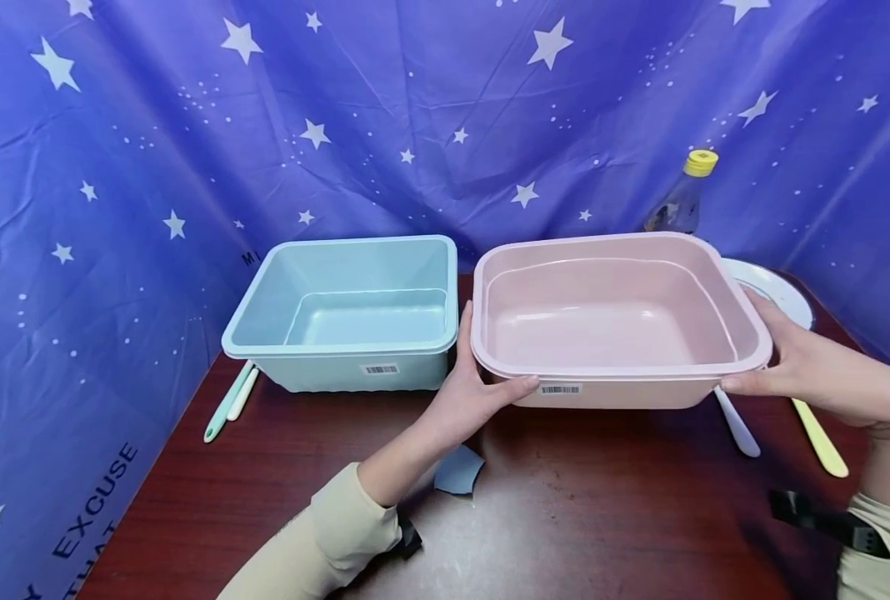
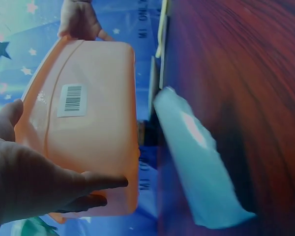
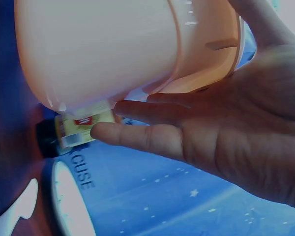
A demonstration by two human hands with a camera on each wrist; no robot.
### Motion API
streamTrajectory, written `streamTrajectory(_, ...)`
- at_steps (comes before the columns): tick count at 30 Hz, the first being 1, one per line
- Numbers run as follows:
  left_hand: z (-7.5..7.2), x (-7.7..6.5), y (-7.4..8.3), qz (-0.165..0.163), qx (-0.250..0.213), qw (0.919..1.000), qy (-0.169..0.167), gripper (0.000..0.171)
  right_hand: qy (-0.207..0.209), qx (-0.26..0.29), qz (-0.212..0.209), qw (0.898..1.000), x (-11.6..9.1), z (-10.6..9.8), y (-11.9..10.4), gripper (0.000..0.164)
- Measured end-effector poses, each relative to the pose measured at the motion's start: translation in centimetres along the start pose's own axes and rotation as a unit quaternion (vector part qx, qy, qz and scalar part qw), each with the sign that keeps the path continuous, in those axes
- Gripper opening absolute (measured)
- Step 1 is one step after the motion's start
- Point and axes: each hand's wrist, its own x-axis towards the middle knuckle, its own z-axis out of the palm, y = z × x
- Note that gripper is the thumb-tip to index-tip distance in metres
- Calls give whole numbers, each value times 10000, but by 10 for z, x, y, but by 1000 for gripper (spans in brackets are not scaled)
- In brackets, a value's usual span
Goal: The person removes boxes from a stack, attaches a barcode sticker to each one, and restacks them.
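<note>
A pink plastic basin [image 1: 617, 392] with a barcode sticker on its front is held up between both hands. My left hand [image 1: 471, 392] grips its left end, thumb over the front rim and fingers along the side wall. At the right end, my right hand [image 1: 797, 358] holds it with the thumb at the front corner; its fingers [image 3: 142, 137] extend along the outer wall in the right wrist view. Backdrop shows between the basin's underside and the tabletop in the left wrist view. Beside it stands a light blue basin [image 1: 362, 367], nothing visible inside either one.
Behind the pink basin stands a yellow-capped bottle [image 1: 673, 204]. A white plate [image 1: 790, 296] lies at right, near a lavender handle [image 1: 737, 425] and a yellow handle [image 1: 820, 437]. Green [image 1: 227, 404] and white handles [image 1: 245, 393] protrude by the blue basin. A blue-grey jagged piece [image 1: 458, 471] lies in front.
</note>
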Motion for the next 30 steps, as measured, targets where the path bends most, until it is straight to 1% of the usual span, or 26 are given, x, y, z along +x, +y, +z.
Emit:
streamTrajectory(2,1,-3,7,60,-90,9999,-30,122,225,111,-298,9992,-4,-1,-2,111)
streamTrajectory(5,1,-8,18,190,-364,9991,-95,123,534,372,-813,9946,-7,-1,-7,117)
streamTrajectory(9,-3,-13,33,365,-749,9963,-206,121,932,595,-1179,9868,-11,-2,-17,124)
streamTrajectory(11,-5,-16,39,475,-856,9949,-244,121,1110,811,-1323,9816,-12,-2,-23,126)
streamTrajectory(14,-9,-20,48,636,-976,9927,-300,122,1257,1382,-1609,9691,-13,-1,-31,128)
streamTrajectory(15,-10,-21,51,697,-1010,9919,-313,122,1266,1659,-1711,9629,-13,-1,-34,128)
streamTrajectory(18,-15,-25,60,836,-977,9912,-308,122,1268,2296,-2003,9440,-12,1,-42,128)
streamTrajectory(21,-22,-27,67,987,-840,9911,-308,121,1184,2736,-2217,9284,-10,4,-50,126)
streamTrajectory(22,-25,-28,70,1040,-720,9916,-269,121,1253,2616,-2155,9324,-10,5,-53,126)
streamTrajectory(24,-31,-29,75,1103,-516,9923,-214,121,1267,2644,-2035,9341,-9,9,-59,126)
streamTrajectory(26,-39,-29,79,1102,-295,9934,-148,122,1378,2369,-1810,9445,-8,12,-67,126)
streamTrajectory(28,-46,-29,83,1060,-93,9943,-71,122,1412,2215,-1602,9515,-7,16,-75,124)
streamTrajectory(30,-54,-29,86,959,45,9954,-34,122,1346,2331,-1589,9499,-2,20,-82,121)
